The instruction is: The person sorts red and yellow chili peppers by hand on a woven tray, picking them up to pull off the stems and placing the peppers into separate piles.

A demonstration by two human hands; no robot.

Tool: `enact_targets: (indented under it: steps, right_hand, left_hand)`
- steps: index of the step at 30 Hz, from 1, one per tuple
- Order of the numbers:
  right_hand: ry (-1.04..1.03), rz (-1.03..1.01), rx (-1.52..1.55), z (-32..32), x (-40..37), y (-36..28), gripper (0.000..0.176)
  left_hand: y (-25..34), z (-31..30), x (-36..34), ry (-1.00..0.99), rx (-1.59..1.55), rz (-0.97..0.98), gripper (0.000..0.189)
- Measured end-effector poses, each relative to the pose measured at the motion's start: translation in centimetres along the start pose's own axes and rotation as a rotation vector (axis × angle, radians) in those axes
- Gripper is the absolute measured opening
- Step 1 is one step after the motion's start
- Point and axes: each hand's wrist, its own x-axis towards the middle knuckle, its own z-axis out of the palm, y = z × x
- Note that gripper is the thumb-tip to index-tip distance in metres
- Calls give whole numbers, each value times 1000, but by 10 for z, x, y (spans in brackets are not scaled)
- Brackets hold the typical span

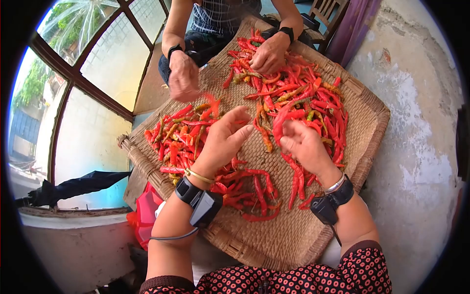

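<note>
My right hand (308,149) pinches a red chili pepper (280,125) between thumb and fingers, above the middle of a woven tray (298,240). To its left, my left hand (225,139) hovers with thumb and fingers apart, and I see nothing in it. A large heap of red chili peppers (335,122) covers the tray's right and far side. Beneath and left of my left hand lies another heap, mixed red and yellowish peppers (169,134). Nearer to me is a loose group of long red peppers (262,193).
Across the tray, a co-worker's blurred hand (183,76) is over the left heap. The co-worker's other hand (269,55) rests on the far peppers. Windows and a black umbrella (81,187) are at left, a red bag (147,213) beside the tray, a worn wall (409,132) at right.
</note>
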Motion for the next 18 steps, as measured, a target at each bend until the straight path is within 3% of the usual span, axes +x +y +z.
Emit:
enact_targets:
  steps: [1,2,3,4,7,9,11,13,18]
  right_hand:
    - [196,-121,76,0,4,4,21]
    - [394,-243,151,0,7,7,21]
    - [396,-242,150,-2,9,11,21]
    - [368,-266,83,-5,11,16,22]
    - [224,-195,-12,-6,4,8,27]
    - [136,-279,-272,2,-2,-3,19]
    - [123,-318,-295,6,-2,0,14]
    - [64,-369,-390,7,-1,2,16]
    - [40,-312,-365,8,-2,0,15]
  left_hand:
    - [-4,-5,4,0,-1,0,21]
    - [-7,-10,7,-23,563,142,28]
    - [-11,-13,8,-45,1126,284,35]
    - [-22,-16,10,-82,1199,367,47]
    - [-36,-12,6,0,1374,391,44]
    - [-42,-14,7,7,1421,383,43]
    - [-42,-16,8,21,1468,377,43]
    - [-33,-14,8,-81,1534,180,41]
    - [-38,-15,8,-33,1609,218,36]
